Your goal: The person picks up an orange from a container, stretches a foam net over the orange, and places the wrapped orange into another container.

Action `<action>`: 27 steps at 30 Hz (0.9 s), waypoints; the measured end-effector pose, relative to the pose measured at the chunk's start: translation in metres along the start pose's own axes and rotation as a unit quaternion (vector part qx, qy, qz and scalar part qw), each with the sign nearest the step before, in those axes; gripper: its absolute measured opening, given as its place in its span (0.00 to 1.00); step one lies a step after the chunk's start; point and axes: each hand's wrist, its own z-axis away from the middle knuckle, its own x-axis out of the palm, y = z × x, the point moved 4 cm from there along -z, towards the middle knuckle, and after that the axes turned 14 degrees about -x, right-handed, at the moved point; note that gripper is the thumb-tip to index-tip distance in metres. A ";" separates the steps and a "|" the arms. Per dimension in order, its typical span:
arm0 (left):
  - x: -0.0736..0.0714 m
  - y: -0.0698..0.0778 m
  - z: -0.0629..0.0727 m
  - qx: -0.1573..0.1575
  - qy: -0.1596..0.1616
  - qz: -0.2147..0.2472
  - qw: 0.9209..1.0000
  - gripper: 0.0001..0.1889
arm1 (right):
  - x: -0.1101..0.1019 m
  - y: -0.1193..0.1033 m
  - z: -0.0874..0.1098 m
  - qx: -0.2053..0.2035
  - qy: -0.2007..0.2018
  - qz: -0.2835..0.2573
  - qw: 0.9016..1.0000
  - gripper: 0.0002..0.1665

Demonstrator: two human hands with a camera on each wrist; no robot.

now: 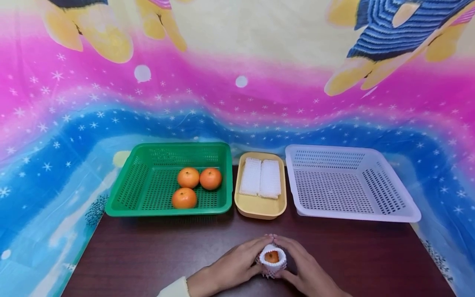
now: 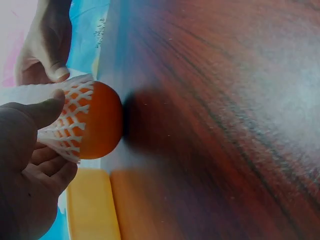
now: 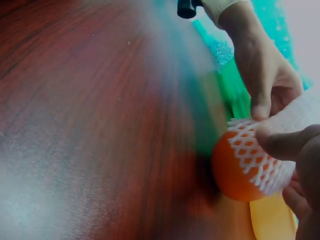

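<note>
On the table in front of me, a white foam net sleeve (image 1: 273,267) covers the upper part of an orange (image 2: 106,125). The orange's bare lower part sits on the tabletop, and its top shows through the sleeve's open end in the head view. My left hand (image 1: 233,266) grips the sleeve from the left, thumb towards me and fingers on the far side. From the right, my right hand (image 1: 308,268) holds it the same way. The fingertips of both hands come close together behind the fruit.
A green basket (image 1: 168,213) at the back left holds three oranges (image 1: 184,198). Beside it, a yellow tray (image 1: 259,209) contains flat white foam net sleeves (image 1: 270,177). The white basket (image 1: 356,215) stands at the back right, before a printed cloth (image 1: 222,95).
</note>
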 end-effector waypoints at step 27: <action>0.006 -0.004 0.001 -0.030 -0.017 -0.019 0.999 0.42 | 0.006 0.003 0.010 0.002 -0.020 0.053 0.998 0.50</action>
